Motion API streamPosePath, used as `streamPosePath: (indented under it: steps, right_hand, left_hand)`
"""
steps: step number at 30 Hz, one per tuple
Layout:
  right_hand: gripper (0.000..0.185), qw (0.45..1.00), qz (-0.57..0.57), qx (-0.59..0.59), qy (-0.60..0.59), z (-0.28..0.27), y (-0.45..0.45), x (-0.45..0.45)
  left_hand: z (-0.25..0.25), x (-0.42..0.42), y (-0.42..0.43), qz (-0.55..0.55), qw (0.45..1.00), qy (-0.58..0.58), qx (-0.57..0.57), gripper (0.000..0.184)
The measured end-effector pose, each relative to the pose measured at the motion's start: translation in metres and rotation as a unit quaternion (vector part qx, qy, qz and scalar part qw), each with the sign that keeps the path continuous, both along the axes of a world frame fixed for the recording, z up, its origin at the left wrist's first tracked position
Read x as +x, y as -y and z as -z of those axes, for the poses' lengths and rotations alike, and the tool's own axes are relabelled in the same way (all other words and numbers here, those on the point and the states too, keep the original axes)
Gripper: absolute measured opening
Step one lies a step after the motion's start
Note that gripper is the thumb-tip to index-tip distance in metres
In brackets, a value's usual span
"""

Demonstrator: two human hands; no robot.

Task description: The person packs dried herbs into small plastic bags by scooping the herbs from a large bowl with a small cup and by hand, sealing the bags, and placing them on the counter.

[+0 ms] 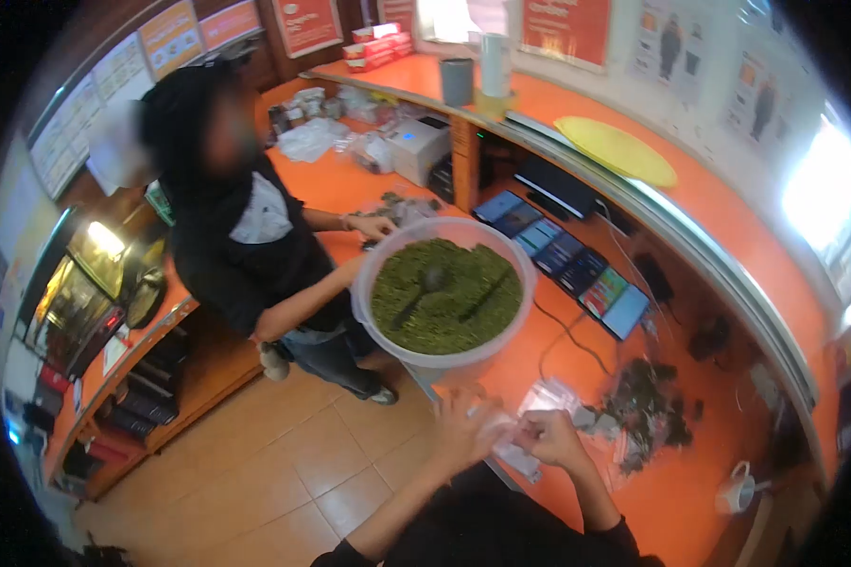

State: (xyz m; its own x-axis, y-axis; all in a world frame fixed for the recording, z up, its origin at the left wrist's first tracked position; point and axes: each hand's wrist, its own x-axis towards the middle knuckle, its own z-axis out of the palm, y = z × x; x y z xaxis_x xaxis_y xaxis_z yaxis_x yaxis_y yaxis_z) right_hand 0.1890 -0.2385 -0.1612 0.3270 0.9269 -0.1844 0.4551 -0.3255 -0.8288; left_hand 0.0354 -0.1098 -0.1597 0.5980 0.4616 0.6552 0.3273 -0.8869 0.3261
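My left hand [465, 433] is closed on one side of a clear plastic bag [504, 433] at the counter's near edge. Fingers of my right hand [552, 438] pinch the bag's other side. More flat clear bags [550, 397] lie just beyond my hands. Past them stands a large translucent bucket [360, 317] of chopped green stuff [444, 326], with a dark spoon [432, 281] and another dark, long-handled utensil [487, 295] resting in it. To the right is a pile of small bags with green contents [648, 406].
A co-worker in black [255, 236] stands left of the bucket, hands near a second pile of small bags [402, 208]. Several tablets [572, 260] lie along the orange counter [539, 345]. A white mug [736, 489] is at right.
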Motion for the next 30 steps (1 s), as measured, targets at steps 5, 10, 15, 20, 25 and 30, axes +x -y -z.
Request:
streamPosePath:
  steps: [5,10,15,20,25,30]
  right_hand:
    - [0.012,0.994,-0.005,0.108,-0.029,0.0,-0.01,-0.018]
    - [0.009,0.976,-0.026,0.044,-0.212,-0.002,-0.007,-0.015]
    - [0.015,0.977,0.06,0.179,0.103,0.009,-0.016,-0.033]
    - [0.014,0.953,0.121,0.163,0.225,-0.019,-0.027,-0.042]
    - [0.008,0.955,0.06,0.254,0.139,-0.017,-0.037,-0.037]
    - [0.008,0.954,0.065,0.255,0.144,-0.042,-0.039,-0.04]
  left_hand:
    - [0.036,-0.016,0.003,0.215,0.912,-0.018,-0.348,0.027]
    - [0.037,-0.028,-0.005,0.304,0.812,-0.014,-0.499,0.033]
    - [0.031,-0.029,0.008,0.116,0.892,-0.088,-0.428,0.028]
    - [0.024,-0.033,0.004,0.003,0.91,-0.074,-0.408,0.033]
    - [-0.004,-0.04,0.003,0.029,0.923,0.021,-0.383,0.05]
    - [0.008,-0.054,-0.008,0.091,0.915,0.006,-0.394,0.074]
